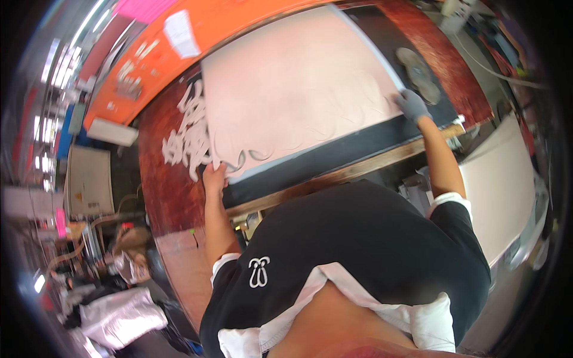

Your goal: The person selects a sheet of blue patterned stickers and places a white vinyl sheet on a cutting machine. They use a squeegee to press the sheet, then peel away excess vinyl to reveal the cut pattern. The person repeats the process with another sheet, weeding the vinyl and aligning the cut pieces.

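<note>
A large pale pink sheet (292, 83) lies on a black board (316, 164), with a light blue layer showing along its near and right edges. Curved cut lines run along the sheet's near side, and a few slits gape at the near left. My bare left hand (215, 178) is closed at the near left corner, pinching the sheet's edge beside the loose strips. At the right edge, my right hand (413, 106), in a grey glove, has its fingers bent over the sheet's border. Pale curved cut pieces (190, 134) lie heaped left of the sheet.
A grey-brown shoe-sole-shaped object (419, 76) lies on the board at the right. Beneath is a worn red table (156, 179), with an orange machine beam (221, 24) across the far side. Another pale sheet (501, 185) stands at right; silvery wrapping (122, 319) lies lower left.
</note>
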Demonstrator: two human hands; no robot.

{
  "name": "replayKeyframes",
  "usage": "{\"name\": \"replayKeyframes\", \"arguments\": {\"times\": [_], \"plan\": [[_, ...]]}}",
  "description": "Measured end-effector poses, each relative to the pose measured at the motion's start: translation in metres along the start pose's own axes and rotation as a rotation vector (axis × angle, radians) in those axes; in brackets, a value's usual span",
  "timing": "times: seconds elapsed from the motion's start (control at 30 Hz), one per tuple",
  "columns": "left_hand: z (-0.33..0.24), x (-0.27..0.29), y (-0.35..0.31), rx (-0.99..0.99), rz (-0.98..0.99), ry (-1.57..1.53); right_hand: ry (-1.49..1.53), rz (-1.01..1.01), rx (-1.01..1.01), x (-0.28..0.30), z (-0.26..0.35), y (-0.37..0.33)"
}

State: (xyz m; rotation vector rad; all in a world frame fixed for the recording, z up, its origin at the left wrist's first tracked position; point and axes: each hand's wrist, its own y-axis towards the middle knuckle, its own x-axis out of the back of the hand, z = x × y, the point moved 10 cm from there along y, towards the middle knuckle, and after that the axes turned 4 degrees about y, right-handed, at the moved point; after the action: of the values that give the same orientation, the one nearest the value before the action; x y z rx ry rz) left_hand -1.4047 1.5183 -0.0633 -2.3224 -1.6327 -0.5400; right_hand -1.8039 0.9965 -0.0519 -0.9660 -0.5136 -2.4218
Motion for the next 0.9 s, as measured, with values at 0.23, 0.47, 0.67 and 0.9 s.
{"name": "replayKeyframes", "arguments": {"times": [0.23,0.47,0.67,0.9], "plan": [[0.023,0.023,-0.007,-0.007,-0.026,0.096,-0.225,-0.351,0.033,0.000,0.029,-0.072],[-0.039,0.116,0.020,-0.404,-0.339,0.433,-0.239,0.010,0.882,-0.106,0.221,-0.155],[0.003,0.176,0.081,-0.175,-0.121,0.025,-0.241,0.011,1.050,-0.175,0.285,-0.188],[0.029,0.207,0.115,-0.134,-0.029,-0.554,-0.033,0.353,0.802,-0.178,0.300,-0.163]]}}
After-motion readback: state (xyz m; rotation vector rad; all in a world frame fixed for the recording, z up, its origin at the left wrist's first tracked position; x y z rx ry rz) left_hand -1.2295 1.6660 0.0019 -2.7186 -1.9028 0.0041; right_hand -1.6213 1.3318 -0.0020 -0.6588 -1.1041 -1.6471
